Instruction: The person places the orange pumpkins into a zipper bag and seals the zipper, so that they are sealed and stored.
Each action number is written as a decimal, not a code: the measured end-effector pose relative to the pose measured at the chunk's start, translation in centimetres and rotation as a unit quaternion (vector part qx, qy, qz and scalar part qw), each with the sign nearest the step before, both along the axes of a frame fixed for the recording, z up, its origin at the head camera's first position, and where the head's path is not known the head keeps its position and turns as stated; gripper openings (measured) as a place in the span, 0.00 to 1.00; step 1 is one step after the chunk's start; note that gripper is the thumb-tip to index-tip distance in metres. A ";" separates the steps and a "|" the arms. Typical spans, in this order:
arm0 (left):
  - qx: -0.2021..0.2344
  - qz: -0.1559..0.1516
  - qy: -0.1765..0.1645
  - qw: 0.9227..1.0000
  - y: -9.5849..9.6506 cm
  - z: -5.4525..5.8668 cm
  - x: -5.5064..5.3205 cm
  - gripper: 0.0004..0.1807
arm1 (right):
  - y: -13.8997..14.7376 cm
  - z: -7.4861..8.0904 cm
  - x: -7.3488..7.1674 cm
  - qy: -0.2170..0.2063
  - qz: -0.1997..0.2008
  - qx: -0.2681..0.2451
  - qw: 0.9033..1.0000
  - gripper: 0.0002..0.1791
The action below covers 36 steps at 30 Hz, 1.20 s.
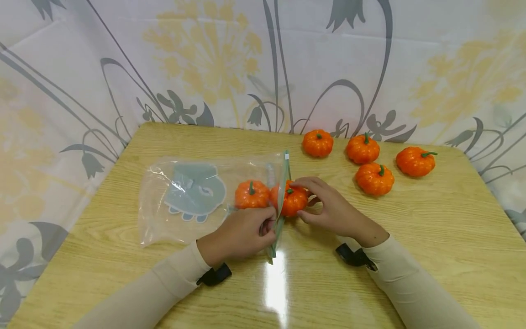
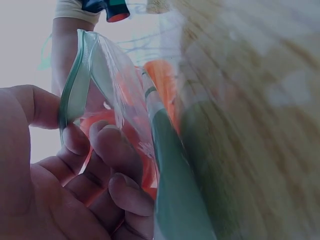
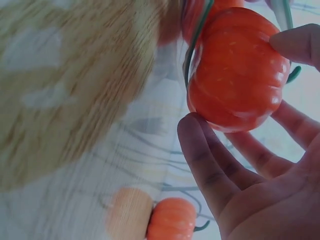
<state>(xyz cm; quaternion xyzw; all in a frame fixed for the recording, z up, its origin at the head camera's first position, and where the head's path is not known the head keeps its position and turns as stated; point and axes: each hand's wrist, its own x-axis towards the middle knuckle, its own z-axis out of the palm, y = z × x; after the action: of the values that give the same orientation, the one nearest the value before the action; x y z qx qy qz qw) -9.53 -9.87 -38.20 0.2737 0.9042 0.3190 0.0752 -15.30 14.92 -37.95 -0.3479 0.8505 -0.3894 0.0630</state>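
Note:
A clear zip bag (image 1: 158, 219) with a blue-grey dinosaur print lies flat, its green-edged mouth facing right. My left hand (image 1: 246, 230) pinches the near side of that mouth; in the left wrist view, thumb and forefinger grip the green zip strip (image 2: 75, 95). One small orange toy pumpkin (image 1: 248, 197) with a green stem shows through the plastic inside. Another toy pumpkin (image 3: 237, 70) is partway through the mouth, its left part behind the plastic. My right hand (image 1: 330, 208) holds this one from the right, thumb and fingers on opposite sides of it.
Several more toy pumpkins stand at the table's back right, among them a lone pumpkin (image 1: 318, 143) nearest the bag and one with a tilted stem (image 1: 415, 161) farthest right. A flower-patterned cloth (image 1: 230, 91) rises behind the wooden table (image 1: 431, 256).

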 end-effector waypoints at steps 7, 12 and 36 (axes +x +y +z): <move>-0.007 -0.011 0.006 1.000 0.0 0.0 0.0 0.09 | -0.2 -0.1 0.0 -0.011 -0.017 0.001 1.000 0.35; -0.007 -0.018 0.018 1.000 -0.1 0.0 -0.1 0.09 | -0.6 0.0 0.1 -0.015 -0.027 0.001 1.000 0.37; -0.033 -0.047 0.075 0.995 -0.4 -0.8 -0.7 0.10 | -1.1 -0.1 0.6 0.015 -0.070 0.031 0.997 0.39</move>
<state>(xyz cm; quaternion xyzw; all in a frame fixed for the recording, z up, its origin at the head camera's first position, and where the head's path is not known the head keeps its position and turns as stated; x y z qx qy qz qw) -10.21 -10.25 -39.01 0.3368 0.9035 0.2633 0.0311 -14.68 13.79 -38.05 -0.2909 0.8853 -0.3614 0.0331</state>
